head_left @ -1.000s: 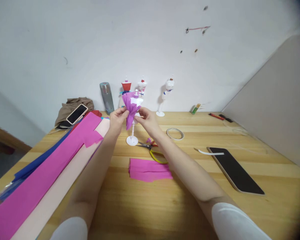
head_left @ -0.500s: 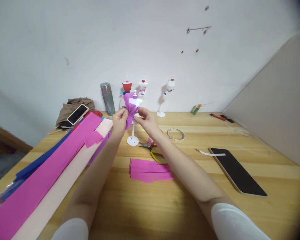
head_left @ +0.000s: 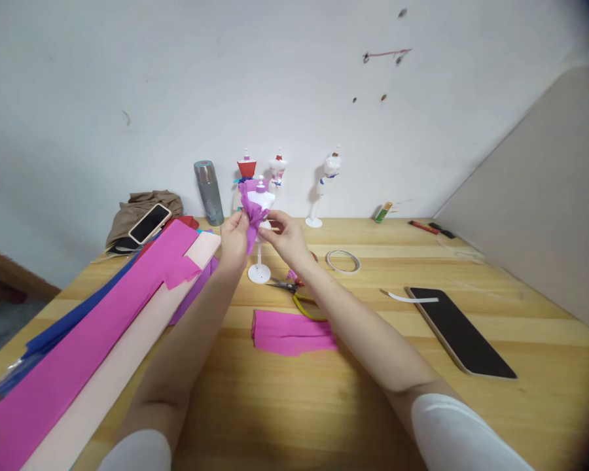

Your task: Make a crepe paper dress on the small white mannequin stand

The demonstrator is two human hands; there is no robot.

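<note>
A small white dress-form mannequin [head_left: 262, 198] stands upright on its round base, with purple crepe paper [head_left: 253, 216] gathered in folds over its front and one shoulder. My left hand [head_left: 235, 239] pinches the paper's left side at waist height. Across from it, the fingers of my right hand [head_left: 287, 239] close on the paper's lower right edge against the mannequin's waist; their tips are partly hidden. Below my hands lie scissors [head_left: 304, 306] with yellow handles, partly under my right forearm. A folded piece of pink crepe paper [head_left: 294, 332] lies in front of them.
Several dressed mannequins, one in a red top [head_left: 247, 169], stand by the wall near a grey flask [head_left: 209, 193]. Long crepe paper strips [head_left: 93, 327] cover the left side. A tape roll [head_left: 343, 261] and a dark tablet [head_left: 464, 333] lie to the right.
The purple paper is bunched into tighter folds at the mannequin's front. Both hands stay at its waist with slight finger shifts. The whole view has moved a little.
</note>
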